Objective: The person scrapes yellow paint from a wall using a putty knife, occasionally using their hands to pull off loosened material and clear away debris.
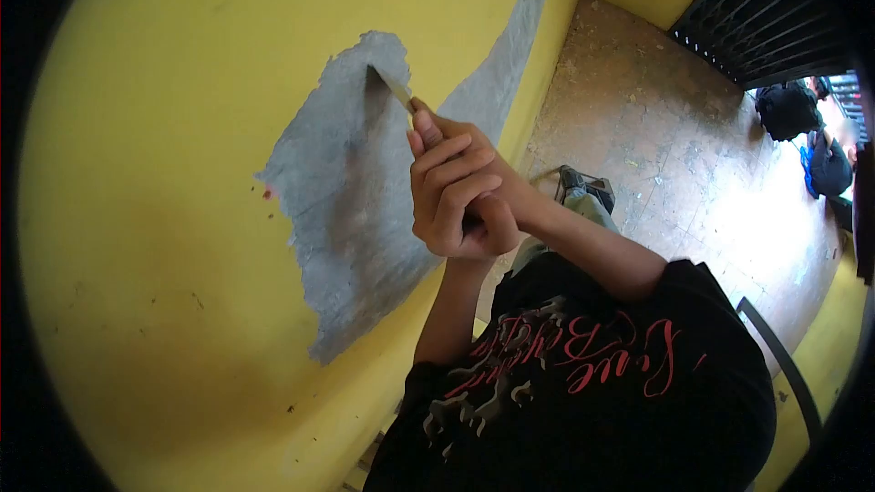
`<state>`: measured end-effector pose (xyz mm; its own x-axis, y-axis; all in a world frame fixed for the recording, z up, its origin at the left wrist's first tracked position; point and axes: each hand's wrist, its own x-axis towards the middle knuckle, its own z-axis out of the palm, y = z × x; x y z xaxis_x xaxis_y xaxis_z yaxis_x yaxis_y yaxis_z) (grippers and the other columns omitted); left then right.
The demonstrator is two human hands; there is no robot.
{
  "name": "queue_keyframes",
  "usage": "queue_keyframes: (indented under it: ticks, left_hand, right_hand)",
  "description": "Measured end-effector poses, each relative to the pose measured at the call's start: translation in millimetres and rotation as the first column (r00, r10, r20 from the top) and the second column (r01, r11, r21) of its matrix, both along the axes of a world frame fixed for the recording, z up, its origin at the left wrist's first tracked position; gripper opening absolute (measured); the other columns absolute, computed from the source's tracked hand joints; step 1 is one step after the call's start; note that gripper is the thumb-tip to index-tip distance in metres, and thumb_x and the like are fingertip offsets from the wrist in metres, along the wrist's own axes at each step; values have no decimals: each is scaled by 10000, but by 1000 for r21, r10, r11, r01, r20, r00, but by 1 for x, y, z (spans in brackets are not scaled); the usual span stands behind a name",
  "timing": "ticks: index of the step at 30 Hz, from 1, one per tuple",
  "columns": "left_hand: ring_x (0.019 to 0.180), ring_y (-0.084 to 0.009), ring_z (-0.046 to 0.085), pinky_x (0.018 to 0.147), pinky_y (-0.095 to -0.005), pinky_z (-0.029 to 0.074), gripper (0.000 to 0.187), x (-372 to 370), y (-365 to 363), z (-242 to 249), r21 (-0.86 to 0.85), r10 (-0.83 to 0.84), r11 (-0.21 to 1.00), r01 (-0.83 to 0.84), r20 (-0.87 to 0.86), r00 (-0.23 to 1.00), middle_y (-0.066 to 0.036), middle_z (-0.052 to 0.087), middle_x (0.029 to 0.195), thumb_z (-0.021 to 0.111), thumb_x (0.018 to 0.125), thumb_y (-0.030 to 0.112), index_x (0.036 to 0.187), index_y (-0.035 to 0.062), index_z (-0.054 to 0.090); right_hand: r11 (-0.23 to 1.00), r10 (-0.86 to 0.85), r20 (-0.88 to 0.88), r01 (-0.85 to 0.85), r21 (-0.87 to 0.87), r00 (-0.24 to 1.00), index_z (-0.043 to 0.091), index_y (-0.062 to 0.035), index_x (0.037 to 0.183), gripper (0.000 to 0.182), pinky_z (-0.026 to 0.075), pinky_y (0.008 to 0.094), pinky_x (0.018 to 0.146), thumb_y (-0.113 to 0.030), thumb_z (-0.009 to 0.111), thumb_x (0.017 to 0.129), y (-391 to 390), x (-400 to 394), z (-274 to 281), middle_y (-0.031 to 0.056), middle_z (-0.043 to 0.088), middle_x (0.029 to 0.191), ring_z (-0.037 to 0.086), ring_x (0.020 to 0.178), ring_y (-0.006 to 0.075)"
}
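A flat scraper [392, 86] has its thin blade on a grey bare patch [333, 164] in the yellow wall. My right hand [433, 126], reaching in from the right, is closed on the scraper, with fingers near the blade's base. Its handle is hidden by the hands. Just below, my left hand [456, 200] has its fingers curled round my right hand. A shadow of the blade and hands falls on the grey surface, whose edges are ragged.
The yellow wall [164, 128] fills the left side, with another grey strip [501, 64] near its corner. On the right are a tiled floor [629, 100] with scattered flakes, a dark metal gate [766, 9] and people [788, 111] low down. A dark curved bar [786, 364] stands beside my torso.
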<state>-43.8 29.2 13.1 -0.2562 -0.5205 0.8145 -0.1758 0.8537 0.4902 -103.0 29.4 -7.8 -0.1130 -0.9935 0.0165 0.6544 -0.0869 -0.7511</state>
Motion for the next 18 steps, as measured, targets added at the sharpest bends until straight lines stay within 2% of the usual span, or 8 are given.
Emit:
queue_keyframes:
  ticks: [5, 8, 9, 11, 13, 14, 16, 18]
  left_hand:
    - [874, -292, 633, 1014, -478, 397, 78, 4, -1, 0, 28, 10, 1000, -11, 32, 999, -137, 663, 806, 481, 739, 2, 725, 15, 557]
    - [881, -292, 632, 1020, -489, 389, 83, 7, 9, 1, -13, 27, 1000, -27, 69, 997, -140, 661, 803, 473, 761, 12, 723, 4, 547]
    - [880, -292, 633, 1019, -488, 391, 84, 9, 3, -4, 4, 15, 1000, -15, 48, 999, -141, 661, 803, 473, 760, 10, 723, 4, 547]
    - [879, -291, 634, 1015, -486, 394, 85, 10, -3, -2, 24, 17, 1000, -18, 41, 999, -141, 661, 803, 471, 760, 6, 723, 3, 548]
    - [877, -290, 635, 1011, -484, 397, 87, 11, 2, 0, -3, 13, 1000, -13, 48, 999, -141, 661, 804, 469, 760, 2, 723, 3, 548]
    - [877, -289, 636, 1010, -483, 399, 88, 10, 3, -2, -17, 7, 1000, -6, 40, 999, -141, 661, 804, 469, 760, 0, 723, 2, 548]
    - [875, -288, 637, 1006, -481, 402, 89, 6, -10, -6, 2, 2, 1000, -2, 18, 1000, -142, 662, 804, 467, 760, -4, 723, 2, 548]
    - [874, -287, 638, 1003, -479, 405, 91, 5, -13, -4, 38, 5, 999, -5, 8, 1000, -142, 662, 804, 465, 759, -8, 723, 1, 549]
  right_hand:
    - [996, 36, 74, -30, -79, 997, 466, 45, 1127, 235, 489, 186, 833, -144, 474, 988, -1, 10, -9, 49, 569, 1062, 552, 980, 79]
    - [996, -87, 355, 69, 62, 931, 460, 55, 1105, 238, 489, 203, 774, -154, 466, 992, -10, 16, -19, 34, 577, 992, 552, 904, 70]
    - [997, -56, 34, 58, -54, 998, 411, 68, 1219, 319, 490, 214, 786, -148, 463, 991, -11, 4, -14, 39, 574, 1011, 554, 912, 78]
    - [987, -39, -285, -8, -160, 958, 362, 82, 1333, 421, 491, 224, 798, -142, 460, 989, -3, 8, -14, 45, 571, 1029, 556, 919, 86]
    - [960, -238, -287, 180, -214, 928, 426, 25, 1325, 345, 499, 224, 811, -89, 431, 1000, -1, 15, -13, 10, 541, 1085, 571, 892, 104]
    - [995, -31, 241, 7, 98, 970, 440, 19, 1307, 333, 480, 203, 819, -104, 445, 997, -7, 20, -12, 10, 538, 1088, 561, 904, 97]
    - [996, 1, 180, 15, -88, 984, 440, 12, 1309, 334, 474, 187, 812, -120, 445, 1002, -21, 8, -22, 5, 538, 1077, 554, 909, 83]
    - [999, 9, -177, -16, -34, 984, 448, 6, 1311, 338, 464, 164, 800, -145, 444, 1009, -17, 10, -21, -10, 540, 1042, 544, 916, 58]
